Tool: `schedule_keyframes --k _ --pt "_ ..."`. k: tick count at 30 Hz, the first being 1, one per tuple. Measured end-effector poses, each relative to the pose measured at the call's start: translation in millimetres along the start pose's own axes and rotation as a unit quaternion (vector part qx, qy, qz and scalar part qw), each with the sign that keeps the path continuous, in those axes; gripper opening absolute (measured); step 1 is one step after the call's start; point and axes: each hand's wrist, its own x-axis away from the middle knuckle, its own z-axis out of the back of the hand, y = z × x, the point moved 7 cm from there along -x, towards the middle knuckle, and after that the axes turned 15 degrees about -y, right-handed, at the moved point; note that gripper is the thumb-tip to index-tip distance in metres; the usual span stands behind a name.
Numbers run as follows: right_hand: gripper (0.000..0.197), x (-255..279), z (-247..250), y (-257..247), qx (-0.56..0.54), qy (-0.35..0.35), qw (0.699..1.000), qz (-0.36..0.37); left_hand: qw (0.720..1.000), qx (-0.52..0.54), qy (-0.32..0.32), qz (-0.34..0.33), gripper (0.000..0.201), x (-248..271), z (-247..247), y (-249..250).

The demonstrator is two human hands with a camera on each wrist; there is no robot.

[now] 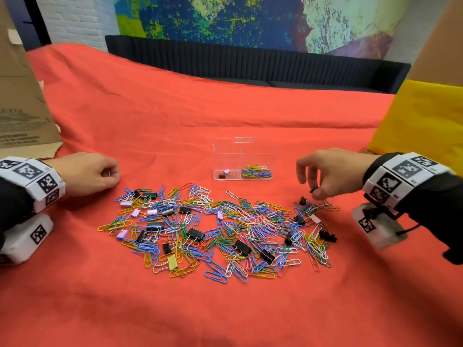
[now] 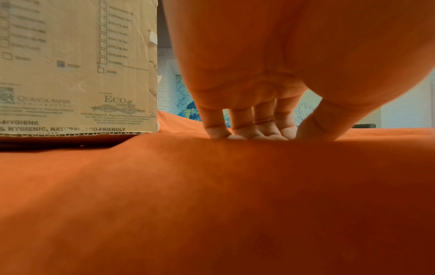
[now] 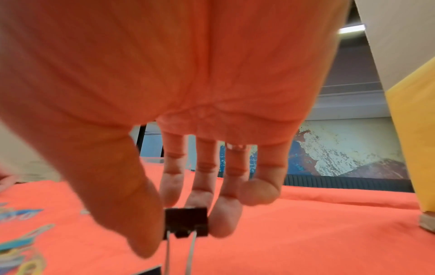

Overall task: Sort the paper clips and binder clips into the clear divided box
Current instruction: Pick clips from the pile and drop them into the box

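Observation:
A heap of coloured paper clips point(image 1: 213, 229) mixed with black and lilac binder clips point(image 1: 242, 247) lies on the red cloth. Behind it stands the clear divided box point(image 1: 244, 159): two small binder clips point(image 1: 224, 173) in its left compartment, paper clips point(image 1: 256, 171) in its right. My right hand point(image 1: 317, 191) hovers over the heap's right edge and pinches a small black binder clip point(image 3: 186, 222) between thumb and fingers, its wire handles hanging down. My left hand point(image 1: 87, 172) rests on the cloth left of the heap, fingers loosely curled point(image 2: 249, 128), holding nothing.
A cardboard box point(image 1: 22, 101) stands at the far left, close behind my left hand. A yellow object point(image 1: 423, 121) stands at the right behind my right wrist. Bare red cloth point(image 1: 225, 309) stretches in front of the heap and behind the clear box.

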Motion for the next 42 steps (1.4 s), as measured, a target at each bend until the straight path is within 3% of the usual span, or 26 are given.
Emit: schedule_keyframes --k 7,16,20,28,36,42 --pt "0.024 -12 -15 -15 0.017 -0.033 0.999 0.022 1.000 -0.009 0.004 0.005 0.013 1 1 0" --pt "0.008 -11 -5 -25 0.031 -0.002 1.000 0.005 1.000 -0.009 0.008 -0.007 0.013 1 1 -1" --pt "0.011 -1 17 -32 0.019 0.027 0.999 0.017 1.000 -0.012 0.009 -0.007 0.013 2 2 1" --pt "0.023 10 70 -71 -0.037 0.112 0.990 0.082 1.000 -0.004 0.005 -0.008 0.013 3 3 4" --pt "0.018 -22 113 -113 -0.050 0.310 0.940 0.129 1.000 -0.002 0.009 -0.006 0.017 3 3 5" --pt "0.015 -52 104 -124 -0.032 0.335 0.930 0.145 0.999 -0.020 0.022 -0.010 0.013 3 5 9"
